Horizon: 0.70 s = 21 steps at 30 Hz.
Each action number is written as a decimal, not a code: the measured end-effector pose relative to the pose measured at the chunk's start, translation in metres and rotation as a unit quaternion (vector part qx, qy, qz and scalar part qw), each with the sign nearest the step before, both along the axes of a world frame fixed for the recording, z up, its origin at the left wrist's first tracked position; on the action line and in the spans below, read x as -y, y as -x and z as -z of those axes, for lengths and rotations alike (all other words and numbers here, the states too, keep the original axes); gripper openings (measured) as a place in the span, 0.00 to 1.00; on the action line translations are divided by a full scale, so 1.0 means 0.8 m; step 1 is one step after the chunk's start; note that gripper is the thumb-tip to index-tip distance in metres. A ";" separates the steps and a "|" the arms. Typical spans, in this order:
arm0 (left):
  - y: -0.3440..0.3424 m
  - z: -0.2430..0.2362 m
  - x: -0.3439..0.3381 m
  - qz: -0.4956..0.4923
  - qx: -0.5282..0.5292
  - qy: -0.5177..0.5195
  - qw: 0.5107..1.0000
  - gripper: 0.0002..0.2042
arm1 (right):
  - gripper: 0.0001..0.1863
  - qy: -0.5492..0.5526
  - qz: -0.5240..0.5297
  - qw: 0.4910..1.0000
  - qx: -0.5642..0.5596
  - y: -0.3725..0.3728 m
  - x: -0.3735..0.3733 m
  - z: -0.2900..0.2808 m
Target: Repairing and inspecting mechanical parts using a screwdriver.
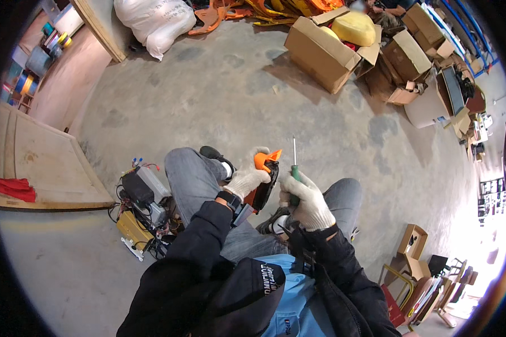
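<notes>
My left hand (248, 178), in a white knit glove, is closed around an orange and black plastic part (268, 164) whose orange tip points up and right. The lower end of that part shows a reddish-brown face between my knees. In my gloved right hand (309, 201) I grip a screwdriver (294, 160) by its green handle, the thin metal shaft standing upward. The screwdriver and the plastic part are apart, side by side over my lap. My fingertips behind the part are mostly hidden.
Left of my knee lies a heap of electronic boxes (146, 194) with loose wires. A wooden door panel (50, 157) stands farther left. Ahead are a white sack (154, 22), orange and yellow plastic pieces (275, 11) and cardboard boxes (323, 53). An opened small carton (413, 241) sits at right.
</notes>
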<state>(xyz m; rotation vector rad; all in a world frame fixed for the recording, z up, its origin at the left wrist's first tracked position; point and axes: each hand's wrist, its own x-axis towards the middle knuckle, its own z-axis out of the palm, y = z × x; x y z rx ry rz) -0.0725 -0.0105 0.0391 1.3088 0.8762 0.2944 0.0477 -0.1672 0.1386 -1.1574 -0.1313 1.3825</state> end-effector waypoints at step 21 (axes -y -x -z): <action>-0.006 -0.022 0.008 -0.004 -0.016 -0.107 0.994 0.35 | 0.15 0.125 -0.008 0.975 0.182 0.011 -0.036 0.040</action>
